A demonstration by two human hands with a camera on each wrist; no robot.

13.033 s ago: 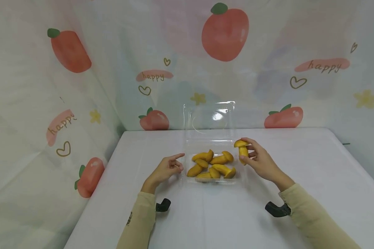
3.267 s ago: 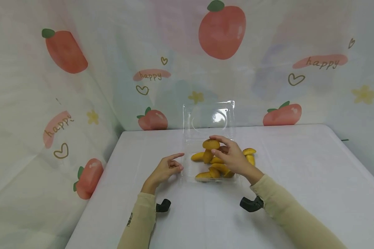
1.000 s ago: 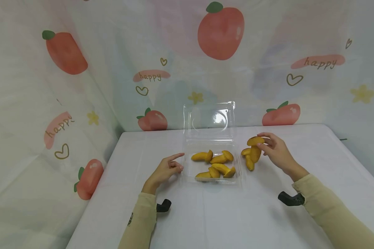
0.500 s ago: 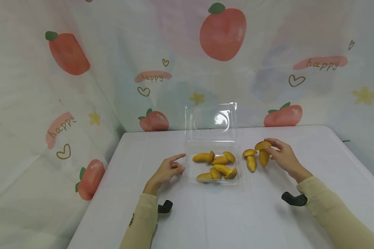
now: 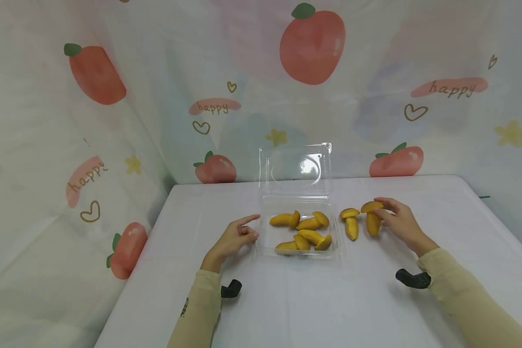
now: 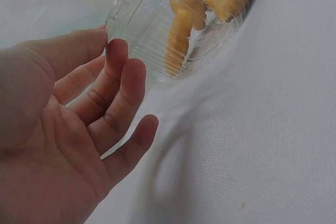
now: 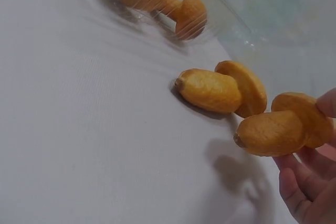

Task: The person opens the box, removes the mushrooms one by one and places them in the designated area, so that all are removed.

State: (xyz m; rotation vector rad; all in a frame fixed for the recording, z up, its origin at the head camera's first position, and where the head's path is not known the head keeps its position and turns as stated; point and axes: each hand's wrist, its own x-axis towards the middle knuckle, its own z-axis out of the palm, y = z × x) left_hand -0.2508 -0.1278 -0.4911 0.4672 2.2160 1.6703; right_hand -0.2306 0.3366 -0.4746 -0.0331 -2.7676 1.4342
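My right hand [image 5: 402, 224] pinches a yellow-brown mushroom [image 5: 373, 225] by its cap, stem hanging down. In the right wrist view the held mushroom [image 7: 270, 134] casts a shadow on the cloth. Just left of it on the table lies another mushroom [image 5: 351, 228], cap toward the back. My left hand [image 5: 232, 239] stays at the left side of a clear plastic box [image 5: 263, 249]; in the left wrist view the box's rim [image 6: 107, 51] runs between thumb and finger. Several mushrooms [image 5: 312, 222] lie inside the box, in two rows.
The box's hinged lid [image 5: 287, 159] stands raised at the back. A white cloth covers the table [image 5: 287, 304]. Behind and to the left hangs a printed curtain [image 5: 261, 58]. Dark camera mounts [image 5: 411, 279] stick out at both wrists.
Earlier, my right hand took one mushroom out onto the table, then lifted a second from the box's left. Now it has shifted right and lower beside the first. My left hand has stayed put.
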